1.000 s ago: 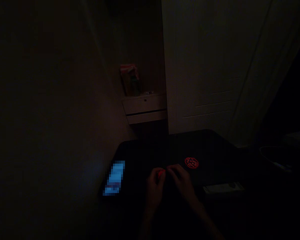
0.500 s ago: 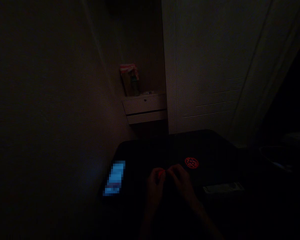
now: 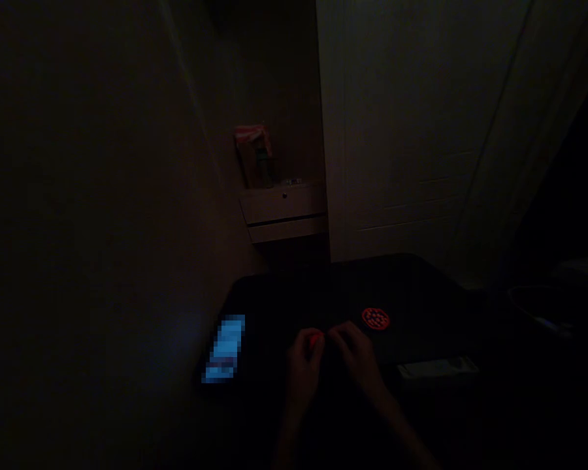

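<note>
The room is very dark. My left hand [image 3: 304,362] and my right hand [image 3: 355,356] meet over a dark table [image 3: 411,281], fingers curled and pinched together. A small red thing [image 3: 316,339] shows at the left fingertips, too dim to name. What the right fingers hold, if anything, is hidden. A round red disc [image 3: 375,318] with dark spots lies just beyond the right hand.
A lit phone screen [image 3: 225,349] glows blue at the table's left edge. A pale flat object [image 3: 436,368] lies to the right. Beyond stand a drawer unit [image 3: 284,212] with a packet [image 3: 255,153] on top, and a door [image 3: 411,130].
Both hands stay together in nearly the same spot, with only small finger shifts. The picture has grown slightly darker.
</note>
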`<act>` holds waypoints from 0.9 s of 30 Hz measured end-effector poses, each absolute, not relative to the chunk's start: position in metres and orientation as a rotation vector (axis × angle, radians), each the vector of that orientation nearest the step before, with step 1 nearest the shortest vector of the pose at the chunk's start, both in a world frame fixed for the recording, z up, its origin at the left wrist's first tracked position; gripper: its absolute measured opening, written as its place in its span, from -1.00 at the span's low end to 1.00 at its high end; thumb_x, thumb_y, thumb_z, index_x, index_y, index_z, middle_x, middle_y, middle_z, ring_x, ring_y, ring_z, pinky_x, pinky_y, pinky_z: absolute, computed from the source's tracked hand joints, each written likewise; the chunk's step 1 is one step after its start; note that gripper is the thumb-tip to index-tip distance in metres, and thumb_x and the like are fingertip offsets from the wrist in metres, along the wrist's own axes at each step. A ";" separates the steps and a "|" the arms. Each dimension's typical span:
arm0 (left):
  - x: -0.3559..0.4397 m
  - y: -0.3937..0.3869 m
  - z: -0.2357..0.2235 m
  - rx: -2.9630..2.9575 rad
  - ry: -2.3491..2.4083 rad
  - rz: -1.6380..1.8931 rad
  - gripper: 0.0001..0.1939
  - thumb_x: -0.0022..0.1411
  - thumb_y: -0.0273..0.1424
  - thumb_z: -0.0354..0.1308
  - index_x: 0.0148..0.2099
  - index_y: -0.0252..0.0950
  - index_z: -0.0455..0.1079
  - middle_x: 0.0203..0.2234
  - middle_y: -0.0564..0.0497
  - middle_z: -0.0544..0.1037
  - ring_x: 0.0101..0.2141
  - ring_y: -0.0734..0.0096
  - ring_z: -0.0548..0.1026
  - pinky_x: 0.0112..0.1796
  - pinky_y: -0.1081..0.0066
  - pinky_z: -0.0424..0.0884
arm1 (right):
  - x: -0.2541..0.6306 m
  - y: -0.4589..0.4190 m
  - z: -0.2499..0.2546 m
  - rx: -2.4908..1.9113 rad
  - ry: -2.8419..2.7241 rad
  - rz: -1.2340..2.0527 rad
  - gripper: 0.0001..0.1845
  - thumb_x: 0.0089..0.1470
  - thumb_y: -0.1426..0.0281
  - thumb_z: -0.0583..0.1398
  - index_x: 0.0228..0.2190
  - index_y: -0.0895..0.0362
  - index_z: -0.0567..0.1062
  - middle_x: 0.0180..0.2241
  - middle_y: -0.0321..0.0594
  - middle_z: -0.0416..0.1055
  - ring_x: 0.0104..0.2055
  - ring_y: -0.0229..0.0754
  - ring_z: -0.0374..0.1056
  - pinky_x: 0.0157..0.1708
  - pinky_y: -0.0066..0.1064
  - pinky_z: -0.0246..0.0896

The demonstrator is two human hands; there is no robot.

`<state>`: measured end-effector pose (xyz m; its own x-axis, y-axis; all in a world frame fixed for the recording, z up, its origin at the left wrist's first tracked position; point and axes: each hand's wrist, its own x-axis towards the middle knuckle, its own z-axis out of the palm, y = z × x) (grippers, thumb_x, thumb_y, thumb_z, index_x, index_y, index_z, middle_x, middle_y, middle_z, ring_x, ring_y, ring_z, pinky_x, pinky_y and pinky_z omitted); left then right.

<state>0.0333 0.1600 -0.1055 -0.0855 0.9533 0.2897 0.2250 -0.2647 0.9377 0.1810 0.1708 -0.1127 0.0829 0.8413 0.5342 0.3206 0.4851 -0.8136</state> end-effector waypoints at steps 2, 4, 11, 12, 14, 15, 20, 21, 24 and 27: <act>0.034 0.160 -0.105 1.522 1.314 1.403 -0.69 0.31 -0.13 0.20 -0.11 -0.26 0.52 -0.28 -0.07 0.63 -0.25 0.24 0.58 -0.21 0.34 0.49 | 0.181 0.171 -0.113 -1.074 -1.475 0.540 -0.71 0.30 0.15 0.18 -0.34 0.06 0.56 -0.34 -0.19 0.55 -0.27 -0.09 0.47 -0.22 -0.33 0.34; 0.034 0.159 -0.104 1.514 1.312 1.414 -0.66 0.29 -0.09 0.21 -0.12 -0.26 0.53 -0.30 -0.07 0.64 -0.27 0.25 0.58 -0.23 0.36 0.50 | 0.181 0.170 -0.113 -1.084 -1.469 0.546 -0.70 0.30 0.14 0.19 -0.34 0.07 0.55 -0.34 -0.20 0.54 -0.27 -0.09 0.47 -0.23 -0.33 0.33; 0.034 0.159 -0.102 1.511 1.306 1.432 -0.61 0.26 -0.04 0.24 -0.13 -0.27 0.54 -0.32 -0.06 0.64 -0.31 0.28 0.58 -0.28 0.39 0.50 | 0.181 0.169 -0.109 -1.096 -1.442 0.533 -0.62 0.31 0.11 0.15 -0.43 0.07 0.51 -0.44 -0.24 0.49 -0.38 -0.13 0.40 -0.33 -0.36 0.28; 0.034 0.159 -0.102 1.509 1.305 1.435 -0.61 0.26 -0.03 0.24 -0.14 -0.27 0.54 -0.33 -0.06 0.64 -0.32 0.29 0.58 -0.28 0.39 0.50 | 0.181 0.169 -0.109 -1.103 -1.414 0.538 -0.62 0.30 0.10 0.16 -0.43 0.07 0.51 -0.44 -0.23 0.50 -0.38 -0.13 0.41 -0.33 -0.36 0.29; 0.034 0.159 -0.103 1.503 1.307 1.436 -0.61 0.26 -0.03 0.24 -0.14 -0.27 0.54 -0.34 -0.05 0.63 -0.33 0.29 0.58 -0.30 0.40 0.50 | 0.183 0.170 -0.110 -1.109 -1.349 0.546 -0.62 0.28 0.06 0.17 -0.40 0.08 0.53 -0.40 -0.20 0.53 -0.34 -0.09 0.44 -0.30 -0.34 0.32; 0.034 0.159 -0.103 1.502 1.307 1.435 -0.61 0.26 -0.03 0.23 -0.13 -0.27 0.54 -0.35 -0.04 0.63 -0.33 0.29 0.58 -0.30 0.40 0.49 | 0.183 0.170 -0.111 -1.111 -1.319 0.549 -0.61 0.27 0.05 0.18 -0.38 0.08 0.55 -0.38 -0.18 0.55 -0.32 -0.08 0.46 -0.27 -0.32 0.33; 0.033 0.160 -0.106 1.494 1.299 1.434 -0.60 0.24 -0.03 0.25 -0.13 -0.26 0.54 -0.35 -0.04 0.63 -0.32 0.27 0.58 -0.29 0.39 0.50 | 0.185 0.171 -0.113 -1.103 -1.268 0.588 -0.60 0.30 0.04 0.14 -0.29 0.08 0.59 -0.30 -0.13 0.59 -0.24 -0.04 0.50 -0.22 -0.29 0.37; 0.033 0.161 -0.106 1.493 1.298 1.435 -0.61 0.24 -0.03 0.25 -0.13 -0.26 0.54 -0.35 -0.05 0.63 -0.31 0.27 0.58 -0.28 0.38 0.50 | 0.184 0.171 -0.113 -1.095 -1.272 0.592 -0.59 0.31 0.05 0.12 -0.28 0.08 0.59 -0.29 -0.13 0.59 -0.24 -0.04 0.50 -0.21 -0.30 0.38; 0.033 0.161 -0.108 1.507 1.295 1.435 -0.63 0.26 -0.05 0.24 -0.13 -0.26 0.54 -0.32 -0.05 0.63 -0.29 0.26 0.58 -0.26 0.37 0.50 | 0.183 0.172 -0.113 -1.082 -1.273 0.580 -0.56 0.32 0.03 0.10 -0.27 0.08 0.60 -0.31 -0.14 0.59 -0.26 -0.06 0.50 -0.23 -0.31 0.38; 0.033 0.162 -0.109 1.520 1.304 1.423 -0.67 0.29 -0.10 0.22 -0.13 -0.26 0.53 -0.31 -0.06 0.63 -0.27 0.25 0.58 -0.24 0.36 0.50 | 0.183 0.172 -0.112 -1.086 -1.286 0.578 -0.54 0.33 0.02 0.07 -0.32 0.08 0.57 -0.36 -0.15 0.57 -0.31 -0.09 0.47 -0.27 -0.34 0.37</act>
<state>0.0327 0.1621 -0.1088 -0.0953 0.9490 0.3004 0.2162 -0.2748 0.9369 0.1829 0.1724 -0.1121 0.2423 0.8501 0.4675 0.2150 0.4229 -0.8803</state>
